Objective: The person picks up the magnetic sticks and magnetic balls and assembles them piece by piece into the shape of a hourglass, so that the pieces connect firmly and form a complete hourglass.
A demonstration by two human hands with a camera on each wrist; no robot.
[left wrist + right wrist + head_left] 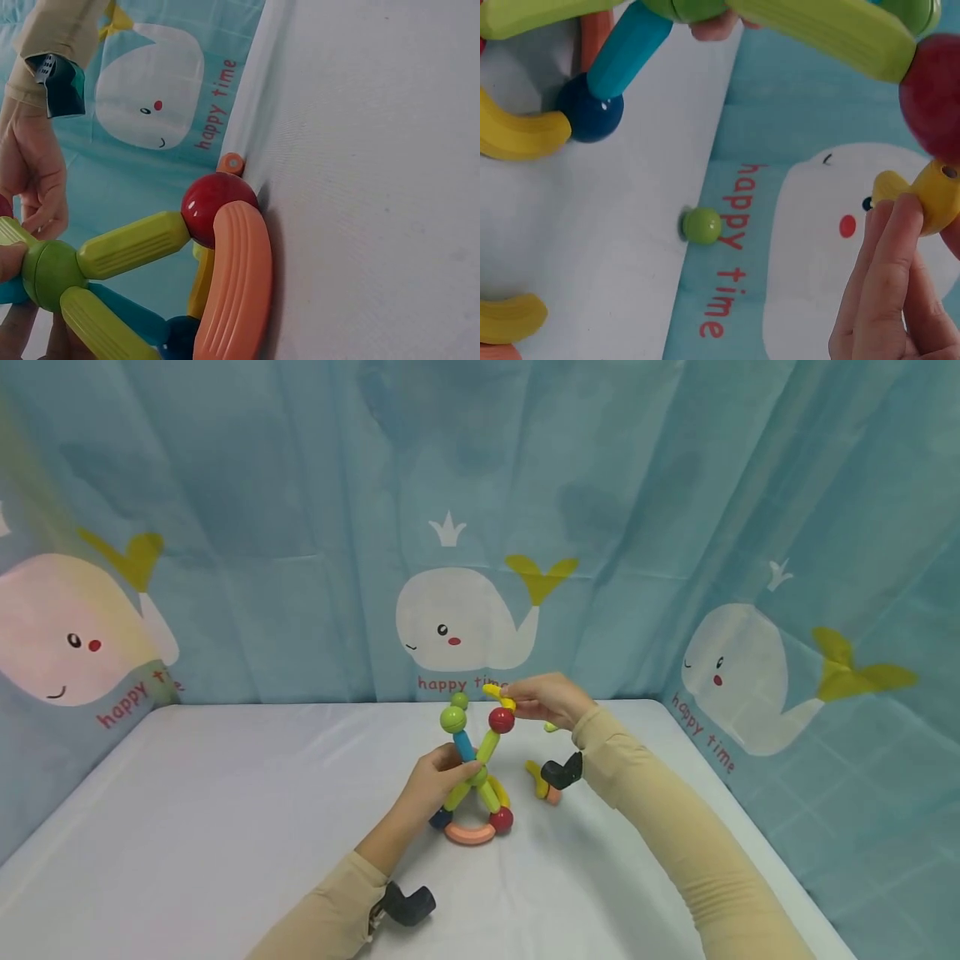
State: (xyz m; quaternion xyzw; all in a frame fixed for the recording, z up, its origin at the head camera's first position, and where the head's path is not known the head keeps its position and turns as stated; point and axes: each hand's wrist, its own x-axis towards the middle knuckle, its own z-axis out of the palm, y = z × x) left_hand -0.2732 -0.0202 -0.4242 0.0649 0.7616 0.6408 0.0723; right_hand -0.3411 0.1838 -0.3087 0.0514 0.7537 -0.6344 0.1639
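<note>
A toy of magnetic sticks and balls stands on the white table. My left hand (438, 781) grips it at the middle green ball (49, 277). Light green and blue sticks fan out from that ball. Below, a salmon curved stick (470, 834) joins a red ball (501, 820) and a dark blue ball (441, 818). Two upper sticks end in a green ball (453, 719) and a red ball (502, 720). Up at this red ball, my right hand (553, 696) pinches a yellow curved stick (937, 199) between thumb and fingers, its side right at the ball.
To the right of the toy lie a loose yellow curved stick (537, 779) and a salmon piece (553, 795). A loose green ball (703, 226) sits near the table's back edge. Behind the table hangs a blue curtain (300, 568) with printed whales.
</note>
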